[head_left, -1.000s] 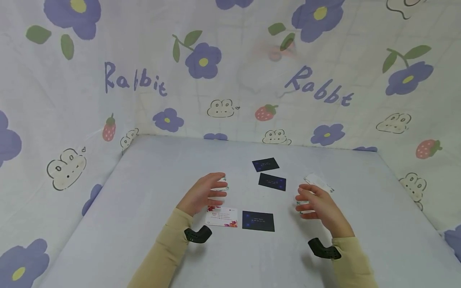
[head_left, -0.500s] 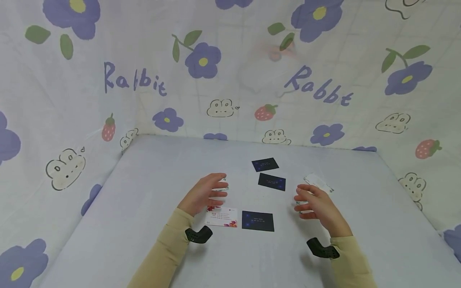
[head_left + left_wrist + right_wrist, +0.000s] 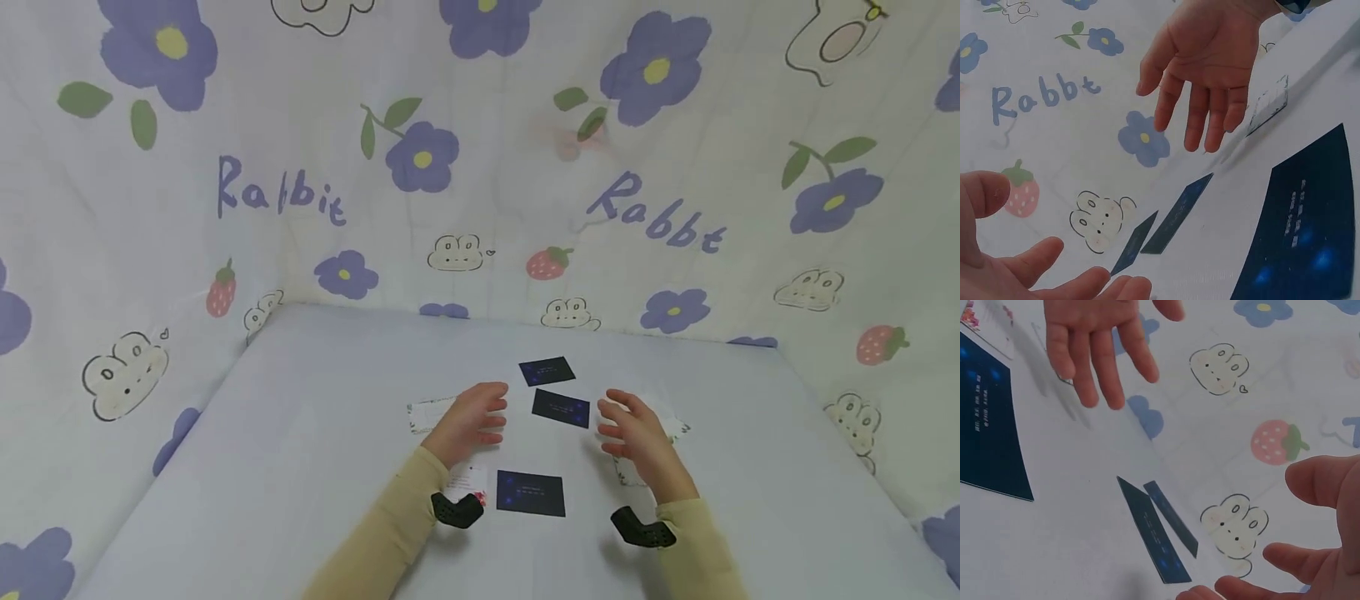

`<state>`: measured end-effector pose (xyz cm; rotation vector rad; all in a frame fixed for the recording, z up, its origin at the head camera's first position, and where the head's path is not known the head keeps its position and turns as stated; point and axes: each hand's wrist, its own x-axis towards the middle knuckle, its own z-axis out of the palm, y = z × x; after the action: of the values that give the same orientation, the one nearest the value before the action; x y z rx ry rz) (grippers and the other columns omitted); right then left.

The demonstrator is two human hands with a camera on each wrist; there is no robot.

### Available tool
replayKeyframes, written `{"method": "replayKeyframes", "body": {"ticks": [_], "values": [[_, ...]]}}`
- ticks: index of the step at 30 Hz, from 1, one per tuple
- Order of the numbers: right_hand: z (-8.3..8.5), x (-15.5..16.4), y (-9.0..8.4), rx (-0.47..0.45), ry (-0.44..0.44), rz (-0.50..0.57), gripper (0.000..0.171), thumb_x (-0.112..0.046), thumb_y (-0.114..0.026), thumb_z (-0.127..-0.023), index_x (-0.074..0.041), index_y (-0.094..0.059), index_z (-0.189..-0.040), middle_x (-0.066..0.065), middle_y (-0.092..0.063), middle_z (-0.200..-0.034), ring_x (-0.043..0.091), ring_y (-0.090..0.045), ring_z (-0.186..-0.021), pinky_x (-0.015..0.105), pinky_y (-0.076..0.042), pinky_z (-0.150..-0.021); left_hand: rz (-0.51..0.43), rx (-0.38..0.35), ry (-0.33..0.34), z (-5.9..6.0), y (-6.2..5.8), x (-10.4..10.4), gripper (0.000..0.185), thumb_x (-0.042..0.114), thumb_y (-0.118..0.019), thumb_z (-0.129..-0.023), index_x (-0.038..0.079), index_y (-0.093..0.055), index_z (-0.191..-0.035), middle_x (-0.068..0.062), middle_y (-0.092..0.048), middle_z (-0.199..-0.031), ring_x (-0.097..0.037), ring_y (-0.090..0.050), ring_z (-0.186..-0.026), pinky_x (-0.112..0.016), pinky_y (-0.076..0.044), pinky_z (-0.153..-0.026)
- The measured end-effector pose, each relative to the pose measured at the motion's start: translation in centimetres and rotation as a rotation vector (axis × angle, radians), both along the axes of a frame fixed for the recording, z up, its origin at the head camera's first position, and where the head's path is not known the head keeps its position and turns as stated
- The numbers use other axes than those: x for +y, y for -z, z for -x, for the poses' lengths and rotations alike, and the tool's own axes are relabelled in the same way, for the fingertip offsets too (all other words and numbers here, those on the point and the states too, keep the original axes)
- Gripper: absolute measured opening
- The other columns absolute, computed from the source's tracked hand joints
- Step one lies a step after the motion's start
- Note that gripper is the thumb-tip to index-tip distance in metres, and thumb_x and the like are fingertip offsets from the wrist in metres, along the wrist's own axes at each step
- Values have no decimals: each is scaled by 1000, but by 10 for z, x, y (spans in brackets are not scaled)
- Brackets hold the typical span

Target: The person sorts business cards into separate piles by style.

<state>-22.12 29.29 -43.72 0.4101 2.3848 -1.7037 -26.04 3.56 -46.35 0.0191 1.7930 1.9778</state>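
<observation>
My left hand hovers over the table's left middle with its fingers loosely spread and nothing in them. Facing it, palm inward, my right hand is also raised with relaxed fingers and holds nothing. Between and beyond them lie two dark blue business cards, a nearer one and a farther one. A larger-looking dark card lies in front. Under the left wrist is a white card with red flowers, partly hidden. The left wrist view shows the right palm above the cards.
A white leaf-edged card lies behind the left hand. Two more white cards, one behind the right hand and one below it, are partly covered. A printed curtain encloses the pale table at the back and sides.
Both hands have moved inward, closer together, still holding nothing. The head view has tilted up a little, so the scene sits lower. The cards lie as before.
</observation>
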Motion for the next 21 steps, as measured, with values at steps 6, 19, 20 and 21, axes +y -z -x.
{"method": "replayKeyframes", "body": {"ticks": [6,19,20,21], "values": [[10,3,4,19,28,36,64,-34,-48,-107,-5,-24,-159,30,-36,-159,47,-48,-137,45,-54,-103,-26,26,-19,13,5,26,66,42,-52,-102,2,-39,-153,-29,-42,-155,-47,-49,-137,-52,-53,-102],[24,6,14,-2,17,100,68,-38,-48,-106,-1,-25,-159,33,-40,-154,40,-53,-129,34,-53,-90,-109,9,5,27,10,52,72,40,-50,-102,0,-28,-158,-34,-29,-161,-52,-34,-147,-55,-47,-108],[24,6,14,-5,19,98,68,-38,-48,-106,-1,-25,-158,32,-41,-154,39,-54,-127,33,-53,-89,-111,6,8,28,9,54,73,40,-50,-102,0,-26,-158,-34,-28,-161,-52,-34,-147,-55,-47,-108],[25,6,13,-7,25,101,67,-38,-48,-106,-1,-26,-158,32,-41,-153,37,-56,-124,32,-53,-87,-111,3,9,29,9,55,73,40,-50,-103,0,-25,-159,-35,-28,-161,-52,-34,-147,-55,-47,-108]]}}
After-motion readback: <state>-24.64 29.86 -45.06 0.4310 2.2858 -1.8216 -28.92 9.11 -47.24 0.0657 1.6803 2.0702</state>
